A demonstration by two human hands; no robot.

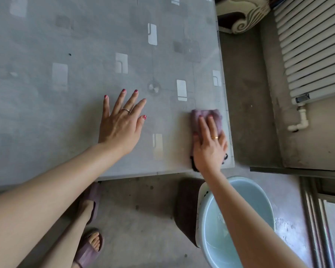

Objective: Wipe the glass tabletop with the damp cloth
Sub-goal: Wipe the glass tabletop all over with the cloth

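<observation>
A person's right hand (pixel 209 146) presses a folded purple cloth (pixel 205 122) flat against a glass tabletop (pixel 66 113), near the table's right-hand corner closest to the camera. The fingers lie straight and close together on top of the cloth rather than curling round it; a gold ring (pixel 214 137) shows on one of them. The cloth pokes out ahead of the fingertips and along the thumb side of the hand, and a darker edge of it shows under the wrist, just inside the table's near edge.

Well to the left of the wiping hand, the left hand (pixel 122 122) rests palm down on the bare glass, fingers spread and straight, holding nothing, a ring (pixel 125 110) on one finger. The nails carry red polish.

Below the right forearm, on the concrete floor (pixel 143 219), stands a pale blue basin (pixel 259 200) with water in it; a dark cloth (pixel 188 209) hangs beside its left rim. The person's feet, in purple slippers (pixel 89 246), stand under the left forearm. A white radiator (pixel 309 45) lines the wall beyond the table's right edge.
</observation>
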